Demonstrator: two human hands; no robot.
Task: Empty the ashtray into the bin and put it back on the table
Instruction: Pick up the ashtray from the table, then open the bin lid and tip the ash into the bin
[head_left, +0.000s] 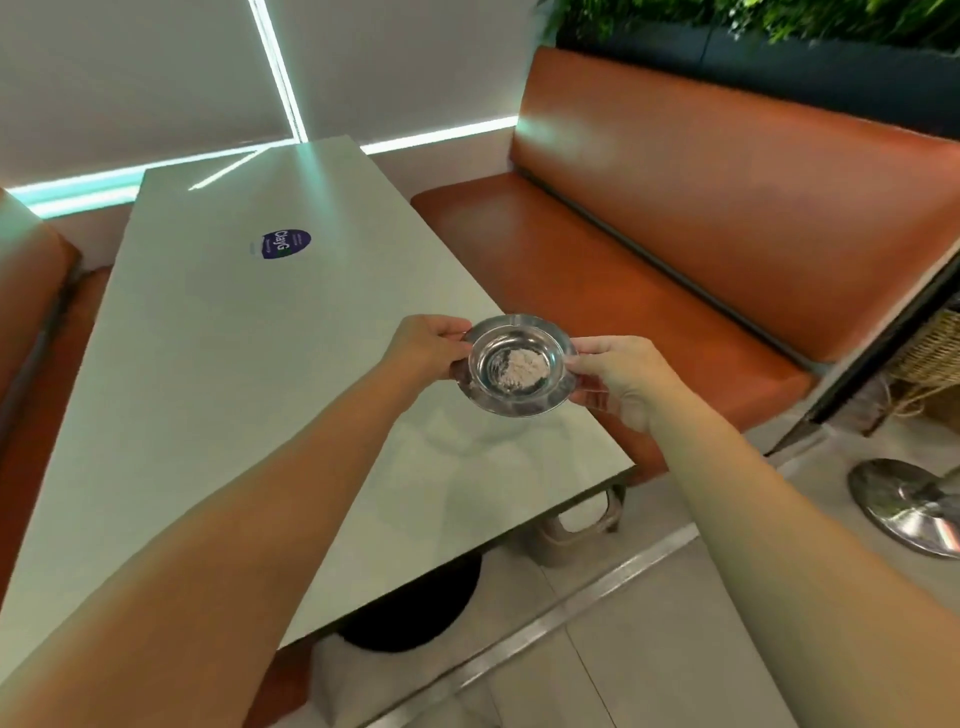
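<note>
A round shiny metal ashtray (519, 400) with a pale heap of ash in its bowl hangs level above the near right part of the white table (218, 374). My left hand (426, 345) grips its left rim. My right hand (618, 376) grips its right rim. A grey bin (576, 535) with a swing lid stands on the floor under the table's right corner, mostly hidden by the tabletop.
An orange bench seat (649, 249) runs along the table's right side, another at the far left (31, 291). A dark round table base (410, 613) sits under the table. A chrome pedestal base (909, 504) and a wicker basket (930, 353) stand at right.
</note>
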